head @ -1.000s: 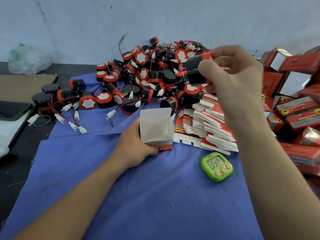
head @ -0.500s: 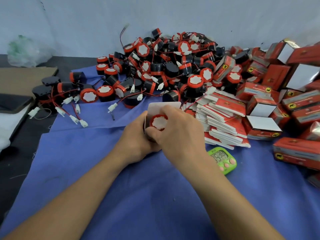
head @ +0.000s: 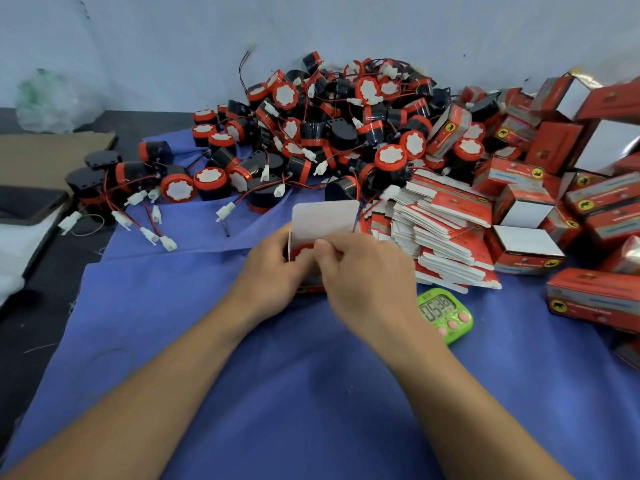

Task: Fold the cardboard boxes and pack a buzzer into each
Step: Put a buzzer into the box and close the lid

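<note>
Most of the cardboard box [head: 325,216] is hidden behind the two hands. Only its raised white flap, a thin left edge and a strip of red at the base show. The buzzer [head: 302,251] sits in the box mouth with just part of its red rim and white face visible, and its body and wire are out of sight. Both forearms run off the bottom edge. The packed boxes [head: 588,202] at the right are cut off by the frame.

The left hand [head: 273,268] grips the box from its left side with the fingers curled round it, though their tips are hidden behind it. The right hand [head: 360,275] comes in from the right, knuckles up. Its fingertips are bunched together and pinch the buzzer's upper right edge.

A second ago the right hand held the buzzer up over the pile of loose buzzers [head: 329,133]. Half a second ago it was pushing the buzzer into the box. Now the buzzer lies lower in the opening and the right hand has shifted to its right side.

The box stands on the blue cloth [head: 311,393], just left of the stack of flat boxes [head: 446,237]. The green timer [head: 445,315] beside the right wrist reads 05:38.
</note>
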Demonstrator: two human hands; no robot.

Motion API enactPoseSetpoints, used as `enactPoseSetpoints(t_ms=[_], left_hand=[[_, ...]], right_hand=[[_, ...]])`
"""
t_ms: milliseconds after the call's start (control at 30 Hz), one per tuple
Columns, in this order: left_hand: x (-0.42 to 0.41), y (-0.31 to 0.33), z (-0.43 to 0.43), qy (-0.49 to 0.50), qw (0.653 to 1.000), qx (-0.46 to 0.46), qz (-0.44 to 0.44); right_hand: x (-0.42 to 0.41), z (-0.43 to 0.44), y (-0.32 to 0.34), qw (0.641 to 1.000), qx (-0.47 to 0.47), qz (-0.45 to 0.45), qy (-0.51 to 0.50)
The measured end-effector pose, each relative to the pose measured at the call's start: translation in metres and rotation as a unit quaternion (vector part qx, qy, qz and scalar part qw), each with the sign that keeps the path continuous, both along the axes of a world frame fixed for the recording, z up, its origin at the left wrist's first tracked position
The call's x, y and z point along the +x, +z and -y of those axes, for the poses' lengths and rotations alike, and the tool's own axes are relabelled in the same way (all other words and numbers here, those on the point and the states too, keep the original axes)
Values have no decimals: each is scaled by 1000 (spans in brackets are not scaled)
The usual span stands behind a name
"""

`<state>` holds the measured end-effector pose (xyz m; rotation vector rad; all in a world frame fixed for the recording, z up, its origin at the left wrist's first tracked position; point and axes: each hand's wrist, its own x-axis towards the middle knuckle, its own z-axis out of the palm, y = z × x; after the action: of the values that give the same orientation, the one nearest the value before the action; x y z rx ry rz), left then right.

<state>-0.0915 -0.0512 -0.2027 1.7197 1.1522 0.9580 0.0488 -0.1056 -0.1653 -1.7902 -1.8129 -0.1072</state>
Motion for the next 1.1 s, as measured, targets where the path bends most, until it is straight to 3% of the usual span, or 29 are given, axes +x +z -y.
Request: enactPoseSetpoints(t_ms=[67,133,333,400,500,667,833,1100], left_hand=[[1,-1,-2,16,1000,-23,6],[2,-1,-4,25,999,-39,7],[1,2,-2,0,999,-38,0],[1,1,-2,-2,1000,-29,0],[2,0,-2,4,1000,-20,-11],[4,0,-3,21,999,-14,-30],[6,1,-1,29,999,-12,-35],[6,4,1,24,999,-28,-15]], right_hand=[[10,-1,7,990,58,-123,-30],[25,-6,12,956,131,-246,-93],[69,-35,-1,895,-100,-419,-113],[72,-38,0,861,-96,-497,-50],[75,-37,7,846,-36,-531,14],[56,-25,22,879,19,-467,98],[25,-10,24,939,39,-289,182],[29,-13,12,995,9,-69,67]])
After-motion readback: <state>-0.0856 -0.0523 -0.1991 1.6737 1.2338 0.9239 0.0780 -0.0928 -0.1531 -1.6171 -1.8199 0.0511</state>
